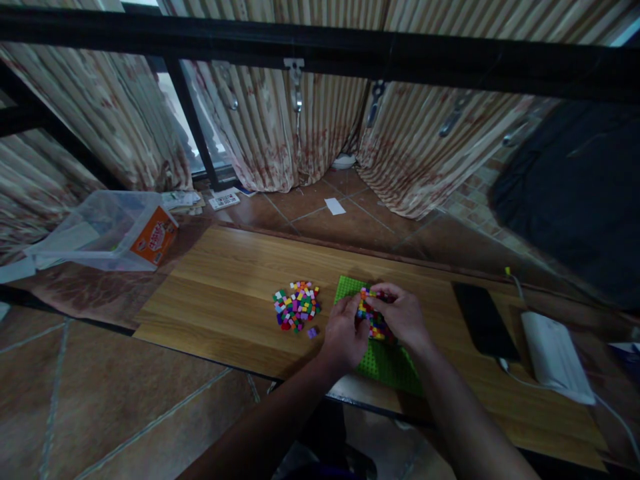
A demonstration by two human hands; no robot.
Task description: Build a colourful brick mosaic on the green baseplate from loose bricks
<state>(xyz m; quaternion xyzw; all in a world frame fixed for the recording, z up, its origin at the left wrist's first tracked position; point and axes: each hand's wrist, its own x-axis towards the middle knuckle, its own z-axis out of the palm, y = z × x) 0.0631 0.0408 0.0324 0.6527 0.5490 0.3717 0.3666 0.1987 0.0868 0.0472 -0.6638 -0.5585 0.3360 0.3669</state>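
Observation:
A many-coloured toy brick structure [379,328] stands on a green studded baseplate [373,363]. My left hand [345,335] is closed against its left side, with the fingers reaching up to its top edge. From the right, my right hand [404,315] bends over the top of the structure, thumb and fingertips pinched together. Whatever is between those fingertips is too small and covered to make out. Left of the baseplate lies a loose pile of small bricks [296,307] in many colours. A single purple brick [313,332] sits apart, between the pile and my left hand.
All this rests on a wooden board [210,287]. To the right lie a black phone [485,320] and a white power-bank-like block [557,357] with a cable. A clear plastic bin [115,233] stands far left. Curtains [300,133] hang behind a dark rail.

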